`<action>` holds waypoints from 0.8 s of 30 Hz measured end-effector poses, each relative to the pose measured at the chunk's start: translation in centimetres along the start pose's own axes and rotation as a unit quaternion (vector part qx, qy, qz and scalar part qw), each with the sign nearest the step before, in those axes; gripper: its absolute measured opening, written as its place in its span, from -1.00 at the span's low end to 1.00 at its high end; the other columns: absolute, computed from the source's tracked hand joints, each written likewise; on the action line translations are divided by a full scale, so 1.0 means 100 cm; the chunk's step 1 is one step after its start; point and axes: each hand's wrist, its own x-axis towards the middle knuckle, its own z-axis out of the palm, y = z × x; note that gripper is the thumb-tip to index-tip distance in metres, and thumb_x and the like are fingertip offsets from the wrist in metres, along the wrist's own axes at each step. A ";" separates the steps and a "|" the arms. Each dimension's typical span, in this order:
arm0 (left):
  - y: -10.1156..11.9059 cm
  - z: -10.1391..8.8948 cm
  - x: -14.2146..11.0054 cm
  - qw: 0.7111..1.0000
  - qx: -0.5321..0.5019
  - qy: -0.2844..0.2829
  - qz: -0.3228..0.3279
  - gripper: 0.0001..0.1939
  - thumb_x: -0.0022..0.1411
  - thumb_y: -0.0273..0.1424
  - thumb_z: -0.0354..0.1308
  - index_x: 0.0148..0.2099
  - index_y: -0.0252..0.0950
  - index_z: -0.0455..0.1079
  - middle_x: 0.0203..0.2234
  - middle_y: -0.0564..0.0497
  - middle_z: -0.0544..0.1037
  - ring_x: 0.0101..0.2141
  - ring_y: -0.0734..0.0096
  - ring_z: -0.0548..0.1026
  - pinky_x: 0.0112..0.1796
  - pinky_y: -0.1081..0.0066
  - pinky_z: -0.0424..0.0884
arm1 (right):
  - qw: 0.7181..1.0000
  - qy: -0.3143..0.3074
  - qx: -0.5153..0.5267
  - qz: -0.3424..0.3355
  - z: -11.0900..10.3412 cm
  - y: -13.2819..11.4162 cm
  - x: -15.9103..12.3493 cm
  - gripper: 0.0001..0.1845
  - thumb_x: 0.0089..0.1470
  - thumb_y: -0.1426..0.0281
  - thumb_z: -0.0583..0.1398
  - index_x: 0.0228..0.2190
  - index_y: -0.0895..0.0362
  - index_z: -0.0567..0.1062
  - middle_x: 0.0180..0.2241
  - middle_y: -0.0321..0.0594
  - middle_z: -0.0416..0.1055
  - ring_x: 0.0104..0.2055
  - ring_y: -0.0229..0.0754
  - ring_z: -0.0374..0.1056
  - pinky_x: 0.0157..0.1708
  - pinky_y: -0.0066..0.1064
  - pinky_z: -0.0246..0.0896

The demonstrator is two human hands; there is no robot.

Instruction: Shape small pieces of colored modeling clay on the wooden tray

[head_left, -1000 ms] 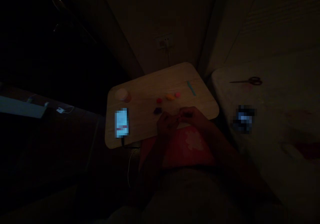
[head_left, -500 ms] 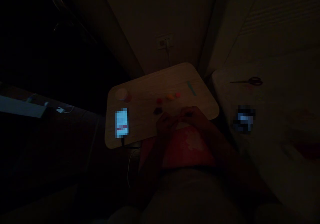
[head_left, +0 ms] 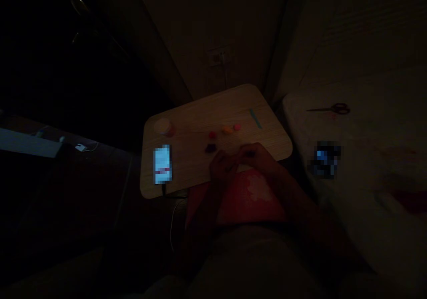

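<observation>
The light is very dim. My left hand (head_left: 223, 164) and my right hand (head_left: 255, 155) meet at the near edge of a small wooden table (head_left: 190, 116). Both have curled fingers, with the fingertips close together; whatever lies between them is too dark to name. Just beyond the left hand is a dark lump (head_left: 211, 148). Farther back sit a red lump (head_left: 212, 135), an orange lump (head_left: 227, 130) and a pink round lump (head_left: 237, 126). A flat teal strip (head_left: 255, 118) lies toward the table's far right.
On the table's left stand a small tub (head_left: 163, 126) and a lit phone (head_left: 162, 164) with a cable. Scissors (head_left: 333, 108) and a blurred-out screen (head_left: 325, 159) lie on a pale surface at right. A plugged wall socket (head_left: 219, 57) is behind the table. Red cloth (head_left: 233, 201) covers my lap.
Both hands stay together at the table's near edge, with only a slight shift of the fingers. The lumps, strip, tub and phone keep their places.
</observation>
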 end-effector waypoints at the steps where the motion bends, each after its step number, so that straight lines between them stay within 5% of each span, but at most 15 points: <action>1: 0.000 0.000 0.000 1.000 0.002 -0.001 0.004 -0.86 0.39 -0.35 0.25 -0.16 -0.26 0.63 -0.46 0.05 0.48 -0.44 0.46 0.45 -0.41 0.45 0.44 | 1.000 0.005 0.000 0.000 0.000 0.000 0.000 -0.69 -0.09 0.14 0.48 -0.48 0.15 0.67 -0.50 -0.23 0.53 -0.46 -0.24 0.34 -0.42 -0.40 0.23; 24: 0.001 0.001 0.000 0.999 -0.015 -0.003 -0.029 -0.83 0.40 -0.33 0.25 -0.08 -0.24 0.65 -0.42 0.03 0.53 -0.43 0.45 0.47 -0.38 0.44 0.47 | 1.000 0.023 -0.019 0.001 0.001 -0.003 0.001 -0.64 -0.08 0.09 0.45 -0.55 0.14 0.64 -0.59 -0.32 0.39 -0.51 -0.28 0.19 -0.49 -0.41 0.09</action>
